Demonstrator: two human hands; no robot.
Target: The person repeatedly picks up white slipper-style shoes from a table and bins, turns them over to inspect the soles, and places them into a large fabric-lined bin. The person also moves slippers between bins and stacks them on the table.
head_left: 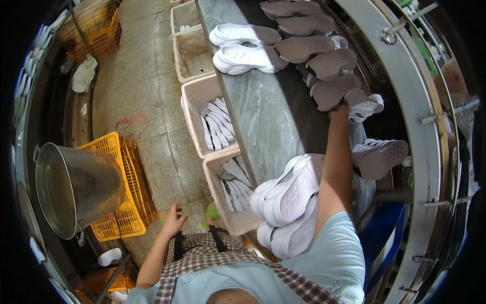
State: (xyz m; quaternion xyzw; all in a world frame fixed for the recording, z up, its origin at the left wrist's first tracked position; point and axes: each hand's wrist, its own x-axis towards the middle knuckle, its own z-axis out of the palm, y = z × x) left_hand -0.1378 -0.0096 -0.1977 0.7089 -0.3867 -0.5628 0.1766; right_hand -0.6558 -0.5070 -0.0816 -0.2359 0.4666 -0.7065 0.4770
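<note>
My right arm stretches forward over the grey bench (263, 111). At its end my right hand (341, 108) is in shadow, closed at the end of a white perforated clog (362, 104); the clog partly hides its fingers. Several more white clogs lie in a row beyond it, mostly shaded, and two brightly lit clogs (248, 58) lie at the bench's left edge. Another clog (380, 158) is to the right of my forearm. Low by my waist, my left hand (174, 220) hangs with its fingers apart, holding nothing.
Stacked white clogs (293, 197) stand at the bench's near end. Cloth-lined bins (192, 119) with white strap-like pieces line its left side. A metal bucket (76, 187) sits by a yellow crate (129, 162) on the left. A metal rail (400, 101) curves along the right.
</note>
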